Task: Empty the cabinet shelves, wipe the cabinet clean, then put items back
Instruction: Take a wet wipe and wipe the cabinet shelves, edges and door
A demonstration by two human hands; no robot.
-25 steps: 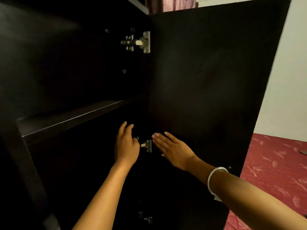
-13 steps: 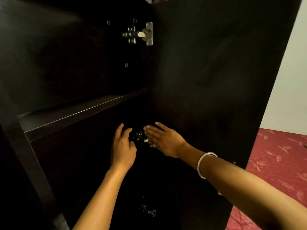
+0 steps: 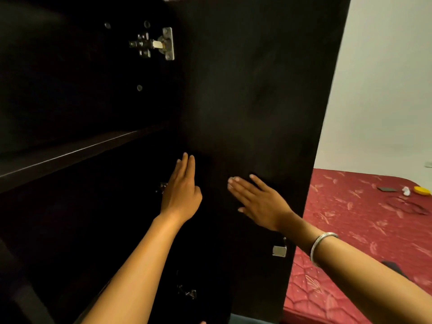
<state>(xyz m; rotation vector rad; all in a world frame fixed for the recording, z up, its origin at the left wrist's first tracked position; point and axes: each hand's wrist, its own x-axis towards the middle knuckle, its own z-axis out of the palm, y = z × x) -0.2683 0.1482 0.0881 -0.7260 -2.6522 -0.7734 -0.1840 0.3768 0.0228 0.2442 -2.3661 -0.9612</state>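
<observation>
With both our left hand (image 3: pixel 181 191) and right hand (image 3: pixel 259 199) flat, holding nothing, at the door's (image 3: pixel 257 90) six o'clock, we seem mid-wipe and next need a cloth.

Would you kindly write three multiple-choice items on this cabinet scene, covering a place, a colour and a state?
1. Where is the bracelet?
A. right wrist
B. left wrist
C. shelf

2. What colour is the bed cover?
A. blue
B. red
C. white

3. How is the cabinet door?
A. shut
B. removed
C. swung open

Key: 1 A, it circles the wrist behind the right hand. 2 B, red patterned cloth shows beside the door. 3 C, its inner face and top hinge are exposed.
</observation>
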